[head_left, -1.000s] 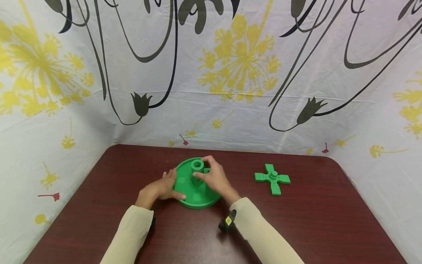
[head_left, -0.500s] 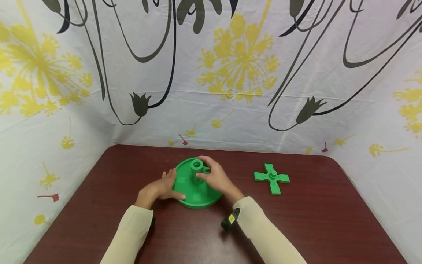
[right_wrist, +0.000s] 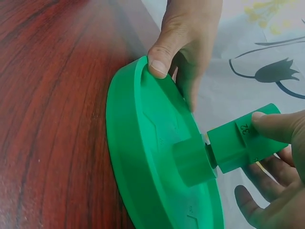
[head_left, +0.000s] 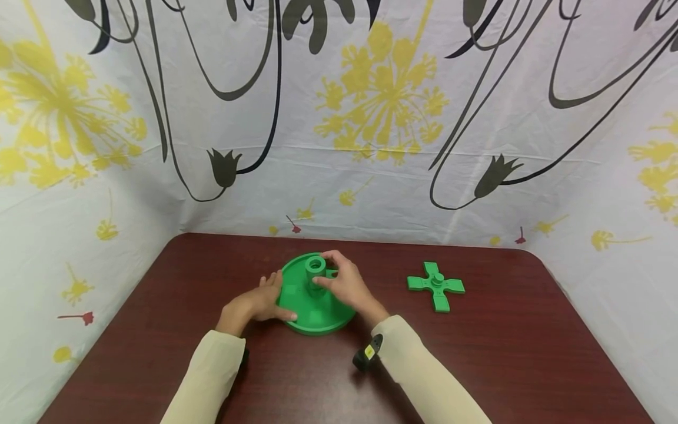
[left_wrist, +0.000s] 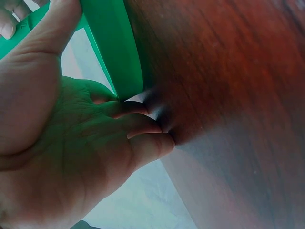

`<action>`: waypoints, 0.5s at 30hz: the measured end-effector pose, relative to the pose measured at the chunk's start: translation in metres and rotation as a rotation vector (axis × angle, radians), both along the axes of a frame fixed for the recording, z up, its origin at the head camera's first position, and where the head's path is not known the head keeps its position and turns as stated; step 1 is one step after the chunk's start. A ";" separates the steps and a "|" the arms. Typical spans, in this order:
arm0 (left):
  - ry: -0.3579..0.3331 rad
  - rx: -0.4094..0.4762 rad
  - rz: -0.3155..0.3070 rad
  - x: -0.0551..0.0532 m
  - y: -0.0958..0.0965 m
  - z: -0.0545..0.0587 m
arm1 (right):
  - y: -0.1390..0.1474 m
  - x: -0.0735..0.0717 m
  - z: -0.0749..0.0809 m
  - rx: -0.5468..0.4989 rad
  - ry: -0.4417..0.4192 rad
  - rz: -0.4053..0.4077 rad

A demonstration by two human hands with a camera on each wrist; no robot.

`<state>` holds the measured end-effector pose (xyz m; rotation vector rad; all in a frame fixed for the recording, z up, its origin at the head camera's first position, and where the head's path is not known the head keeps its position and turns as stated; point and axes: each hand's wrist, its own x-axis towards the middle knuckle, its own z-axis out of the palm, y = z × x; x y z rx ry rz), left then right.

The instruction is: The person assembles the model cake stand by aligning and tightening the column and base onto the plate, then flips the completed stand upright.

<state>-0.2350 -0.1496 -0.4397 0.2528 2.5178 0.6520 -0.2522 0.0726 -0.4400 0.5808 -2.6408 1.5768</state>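
Observation:
A round green base [head_left: 302, 312] with a raised rim lies on the table, and a short post [right_wrist: 193, 160] rises from its middle. My left hand [head_left: 259, 300] holds the base's left side, thumb over the rim and fingers along the outside. In the left wrist view, the fingertips of that hand [left_wrist: 105, 138] reach the tabletop. Between thumb and fingers, my right hand [head_left: 346, 282] pinches a green hollow cylinder [right_wrist: 243, 138] marked 32. The cylinder stands in line with the post, a narrow dark neck showing between them. A small side tab on it is partly hidden by the fingers.
A flat green cross-shaped piece [head_left: 436, 284] with a round knob at its centre lies to the right on the dark red-brown table [head_left: 508, 341]. White patterned fabric [head_left: 328, 194] hangs behind and beside the table.
My right hand shifts slightly right, then back left, around the cylinder. My left hand stays on the base's rim, and the cross-shaped piece lies where it was.

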 end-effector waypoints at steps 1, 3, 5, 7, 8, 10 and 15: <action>0.000 0.000 0.000 0.000 0.000 0.000 | 0.000 0.000 0.000 0.001 0.002 -0.006; 0.000 -0.001 -0.002 0.000 0.000 0.001 | 0.000 0.001 0.000 0.004 0.008 -0.015; -0.001 -0.001 -0.003 0.000 0.001 0.002 | 0.000 0.001 0.000 0.008 0.014 -0.016; -0.001 0.001 -0.004 0.000 0.001 0.002 | 0.000 0.001 0.000 0.019 0.012 -0.013; -0.001 0.001 -0.005 0.001 0.001 0.002 | 0.001 0.001 -0.001 0.024 0.010 -0.009; 0.000 0.002 -0.006 0.001 0.001 0.002 | 0.002 0.000 -0.001 0.022 0.009 0.008; -0.002 0.003 -0.006 0.001 0.001 0.002 | 0.005 -0.002 -0.002 -0.035 0.034 0.076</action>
